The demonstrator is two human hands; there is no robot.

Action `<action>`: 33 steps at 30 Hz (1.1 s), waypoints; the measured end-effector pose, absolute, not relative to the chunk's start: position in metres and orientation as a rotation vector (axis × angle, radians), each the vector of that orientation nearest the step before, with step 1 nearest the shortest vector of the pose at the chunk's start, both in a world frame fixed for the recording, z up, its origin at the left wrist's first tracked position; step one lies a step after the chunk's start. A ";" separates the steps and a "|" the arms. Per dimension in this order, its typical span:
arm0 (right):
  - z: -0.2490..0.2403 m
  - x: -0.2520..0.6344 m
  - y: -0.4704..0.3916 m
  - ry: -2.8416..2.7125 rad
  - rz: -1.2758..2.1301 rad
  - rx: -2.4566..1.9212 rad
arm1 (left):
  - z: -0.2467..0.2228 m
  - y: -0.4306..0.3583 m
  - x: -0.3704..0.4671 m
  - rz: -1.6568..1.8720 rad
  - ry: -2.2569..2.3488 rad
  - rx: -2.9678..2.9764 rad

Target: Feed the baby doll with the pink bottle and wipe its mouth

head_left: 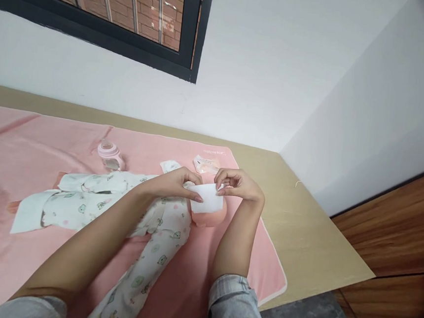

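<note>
A baby doll (208,220) in white pajamas (169,219) with a small printed pattern lies on a pink blanket (255,262), its head toward the right. Over its face area, my two hands hold a white rectangular patch (207,199). My left hand (180,182) pinches the patch's left side between thumb and fingers. At its upper right corner, my right hand (240,183) grips with bent fingertips. The patch hides much of the doll's head; whether it touches the head I cannot tell.
Just beyond my hands lies a small clear-and-white wrapper (206,165). A pink baby bottle (110,155) rests on the blanket past the doll's legs. The tan tabletop (285,210) meets a white wall with a dark-framed window (188,28). Wooden panels (406,230) stand at right.
</note>
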State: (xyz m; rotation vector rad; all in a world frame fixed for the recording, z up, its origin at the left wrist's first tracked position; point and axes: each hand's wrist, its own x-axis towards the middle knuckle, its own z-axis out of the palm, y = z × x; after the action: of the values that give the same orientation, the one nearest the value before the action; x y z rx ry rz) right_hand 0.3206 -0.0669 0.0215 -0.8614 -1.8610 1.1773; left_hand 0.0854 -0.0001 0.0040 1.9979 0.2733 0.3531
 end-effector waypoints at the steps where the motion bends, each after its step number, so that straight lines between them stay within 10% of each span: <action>1: 0.023 0.318 -0.068 -1.852 1.172 -0.886 | 0.003 -0.001 0.084 0.397 0.268 2.006; 17: 0.008 0.321 -0.051 -1.749 1.177 -0.959 | 0.011 -0.005 0.069 1.034 0.379 1.850; 33: -0.136 0.362 0.020 -0.918 1.410 -1.053 | -0.008 -0.002 0.083 0.302 0.506 2.416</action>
State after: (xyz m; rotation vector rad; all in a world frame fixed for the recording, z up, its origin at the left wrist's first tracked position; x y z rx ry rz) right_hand 0.3620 0.0197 -0.1360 -1.0535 -0.9180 1.4098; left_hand 0.0830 -0.0020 -0.0076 2.4164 0.5063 0.3022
